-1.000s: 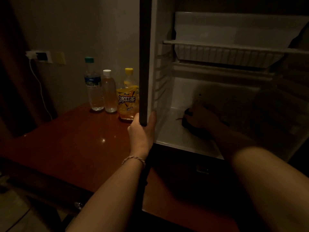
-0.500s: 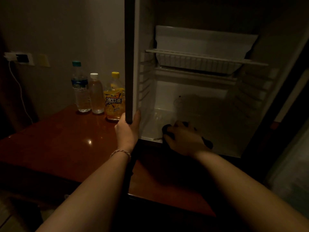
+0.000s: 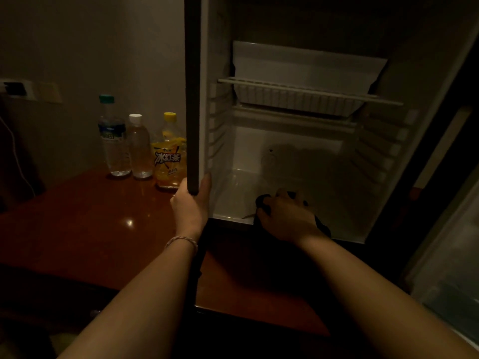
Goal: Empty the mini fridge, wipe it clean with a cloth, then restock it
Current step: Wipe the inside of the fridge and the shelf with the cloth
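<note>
The fridge [image 3: 298,151] stands open on a brown table [image 3: 85,229]. It is white inside, and nothing sits on its floor but a dark cloth [image 3: 321,225]. A wire shelf [image 3: 308,93] runs across near the top, with a white tray just under it.

The left hand [image 3: 190,206] holds the bottom corner of the door [image 3: 193,94]. Its thumb and fingers curl round the dark edge. A thin string band [image 3: 181,240] goes round that wrist.

The right hand [image 3: 285,218] lies on the cloth at the front edge of the fridge floor. The fingers bend over the cloth and press it down. It is too dark to tell how tight the hold is. Part of the cloth sticks out past the wrist, and a bit shows in front of the fingers.

Three bottles stand close together on the table, left of the door. The water bottle [image 3: 112,141] has a green cap. The clear bottle [image 3: 140,149] has a white cap. The tea bottle [image 3: 169,156] is yellow with a yellow cap and is just beside the door.

A white plug [image 3: 15,86] is on the wall at the far left.
</note>
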